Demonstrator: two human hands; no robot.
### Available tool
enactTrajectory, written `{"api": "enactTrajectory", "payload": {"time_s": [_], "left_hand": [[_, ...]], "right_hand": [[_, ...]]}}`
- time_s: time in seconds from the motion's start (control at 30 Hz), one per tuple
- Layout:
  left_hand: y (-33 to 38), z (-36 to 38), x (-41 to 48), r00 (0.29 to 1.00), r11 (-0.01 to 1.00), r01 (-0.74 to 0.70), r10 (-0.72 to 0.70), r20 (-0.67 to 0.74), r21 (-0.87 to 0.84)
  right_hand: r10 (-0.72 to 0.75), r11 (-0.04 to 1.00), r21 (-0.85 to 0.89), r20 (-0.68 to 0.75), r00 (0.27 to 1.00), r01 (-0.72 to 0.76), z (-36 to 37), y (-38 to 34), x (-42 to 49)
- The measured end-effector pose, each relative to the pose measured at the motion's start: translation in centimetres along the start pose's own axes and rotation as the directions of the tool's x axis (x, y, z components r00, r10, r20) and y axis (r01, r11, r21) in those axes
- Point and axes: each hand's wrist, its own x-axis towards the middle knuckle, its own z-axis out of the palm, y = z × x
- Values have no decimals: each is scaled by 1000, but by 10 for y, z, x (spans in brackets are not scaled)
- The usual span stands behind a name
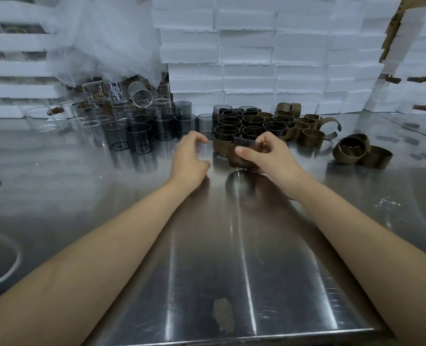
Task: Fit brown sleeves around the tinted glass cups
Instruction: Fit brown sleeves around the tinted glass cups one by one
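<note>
Fingers (266,140) of the right hand (269,159) clamp round a tinted glass cup (241,142) already in its brown sleeve (231,156), close to the tabletop (219,245). Beside them the left hand (190,158) curls loosely on nothing. The glass looks rigid, slick and breakable, so the pliable sleeve seems the safer hold. Bare cups (139,138) stand beyond the left fingers.

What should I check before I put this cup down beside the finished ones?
1. Grip of the right hand on the cup: ok, held.
2. Its sleeve fully seated: cannot tell, blurred.
3. The left hand free: ok, holds nothing.
4. Bare table in front of the finished cups: ok.
5. More bare cups waiting: ok, on the left.
6. Loose sleeves remaining: ok, on the right.
</note>
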Motion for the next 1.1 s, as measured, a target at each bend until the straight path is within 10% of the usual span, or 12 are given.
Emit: {"api": "enactTrajectory", "payload": {"time_s": [0.4,0.7,1.1], "left_hand": [[-37,-56,20,949,873,279,-187,-254,401],[-27,-44,18,930,932,208,-93,-357,298],[-1,-10,-3,926,952,-281,236,294,119]], "right_hand": [[-53,917,-398,-186,981,-26,-13,0,4],[-97,923,-386,-225,970,3,-17,7,5],[-98,925,-379,-311,945,-29,-21,21,12]]}}
